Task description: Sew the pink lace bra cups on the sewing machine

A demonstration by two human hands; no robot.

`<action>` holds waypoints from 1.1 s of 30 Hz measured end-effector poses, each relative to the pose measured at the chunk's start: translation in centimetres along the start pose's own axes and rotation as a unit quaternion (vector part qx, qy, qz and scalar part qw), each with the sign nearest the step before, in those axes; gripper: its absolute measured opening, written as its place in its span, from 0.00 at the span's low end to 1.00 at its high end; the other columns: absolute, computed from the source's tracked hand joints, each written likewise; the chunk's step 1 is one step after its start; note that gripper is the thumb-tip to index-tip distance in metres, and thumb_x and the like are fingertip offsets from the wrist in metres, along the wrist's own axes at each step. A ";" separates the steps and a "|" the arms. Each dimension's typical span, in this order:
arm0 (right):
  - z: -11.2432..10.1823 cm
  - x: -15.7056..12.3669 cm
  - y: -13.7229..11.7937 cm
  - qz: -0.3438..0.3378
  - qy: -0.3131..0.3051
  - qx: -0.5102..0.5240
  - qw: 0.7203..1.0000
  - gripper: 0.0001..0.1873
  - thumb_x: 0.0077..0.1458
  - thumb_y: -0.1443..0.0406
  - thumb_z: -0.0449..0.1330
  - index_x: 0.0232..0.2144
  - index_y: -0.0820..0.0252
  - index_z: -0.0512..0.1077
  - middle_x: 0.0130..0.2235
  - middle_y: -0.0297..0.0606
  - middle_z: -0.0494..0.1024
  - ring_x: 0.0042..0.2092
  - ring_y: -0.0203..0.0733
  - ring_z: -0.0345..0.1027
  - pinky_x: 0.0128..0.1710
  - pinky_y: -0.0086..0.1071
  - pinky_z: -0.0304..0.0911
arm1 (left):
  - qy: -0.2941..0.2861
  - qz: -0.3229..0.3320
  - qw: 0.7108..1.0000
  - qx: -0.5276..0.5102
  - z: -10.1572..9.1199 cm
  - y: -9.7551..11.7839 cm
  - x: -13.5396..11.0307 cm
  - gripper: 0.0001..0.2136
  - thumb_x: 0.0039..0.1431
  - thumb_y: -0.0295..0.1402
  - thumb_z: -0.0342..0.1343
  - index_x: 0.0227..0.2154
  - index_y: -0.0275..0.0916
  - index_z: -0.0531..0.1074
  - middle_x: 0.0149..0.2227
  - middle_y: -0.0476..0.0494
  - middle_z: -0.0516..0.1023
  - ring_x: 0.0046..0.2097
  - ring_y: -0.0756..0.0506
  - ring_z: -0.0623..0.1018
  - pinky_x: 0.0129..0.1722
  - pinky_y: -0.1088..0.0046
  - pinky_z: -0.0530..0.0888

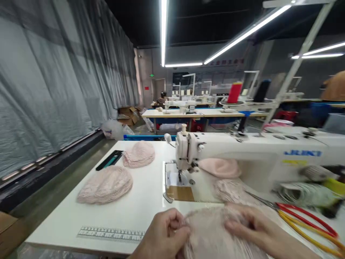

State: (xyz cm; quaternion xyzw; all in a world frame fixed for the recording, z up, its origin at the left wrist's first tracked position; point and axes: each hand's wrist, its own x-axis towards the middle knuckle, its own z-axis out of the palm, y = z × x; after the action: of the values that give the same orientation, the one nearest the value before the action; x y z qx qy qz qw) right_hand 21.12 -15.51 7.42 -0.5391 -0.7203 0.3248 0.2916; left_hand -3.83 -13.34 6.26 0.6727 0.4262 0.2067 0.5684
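With the needle [180, 177] as the clock's centre, I see a stack of pale pink lace [105, 185] at nine o'clock on the white table [151, 187]. A black-and-teal strip [109, 160] sits between nine and ten, and a ruler [111, 233] at eight. A smaller lace stack [138, 154] lies just beside the strip, at ten. The person's left hand [164, 233] is at six, thumb and fingers pinching the left edge of the lace piece [207, 230], which is at five, on the near side of the machine [256, 147]. A smooth pink pad [221, 167] rests at three, under the machine's arm, with loose lace [231, 190] just nearer the hands. At four, the right hand [253, 226] grips the lace piece's other side, thumb on top, apart from the left. Scissors [280, 207], red and yellow at the handles, lie between three and four.
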 end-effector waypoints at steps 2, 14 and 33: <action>-0.5 5.1 0.5 -0.059 0.006 -0.147 0.987 0.22 0.60 0.51 0.48 0.23 0.59 0.66 0.24 0.32 0.72 0.26 0.37 0.67 0.22 0.26 0.62 | 0.074 0.026 0.985 0.153 -1.5 -0.1 2.2 0.05 0.59 0.30 0.44 0.34 0.36 0.63 0.24 0.52 0.66 0.24 0.51 0.68 0.23 0.78 0.63; 5.2 9.5 5.3 -0.262 0.094 -0.332 0.901 0.12 0.63 0.63 0.47 0.42 0.57 0.69 0.44 0.42 0.74 0.44 0.44 0.69 0.40 0.36 0.67 | 0.086 0.360 0.721 0.586 -5.3 -2.4 9.8 0.05 0.60 0.24 0.51 0.30 0.36 0.67 0.34 0.49 0.72 0.40 0.49 0.71 0.44 0.68 0.64; 3.0 13.4 7.3 -0.295 0.131 -0.376 0.868 0.13 0.58 0.67 0.48 0.36 0.53 0.73 0.34 0.39 0.79 0.35 0.46 0.73 0.34 0.37 0.68 | 0.154 0.360 0.716 0.578 -5.3 -3.1 13.0 0.07 0.62 0.22 0.47 0.39 0.31 0.69 0.39 0.44 0.74 0.42 0.47 0.71 0.46 0.66 0.64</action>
State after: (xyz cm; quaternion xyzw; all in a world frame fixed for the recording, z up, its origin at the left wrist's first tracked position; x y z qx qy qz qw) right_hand 19.73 -1.47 0.80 -0.4081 -0.8686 -0.1456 0.2403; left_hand -1.75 0.29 2.04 0.9318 0.2700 0.2095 -0.1223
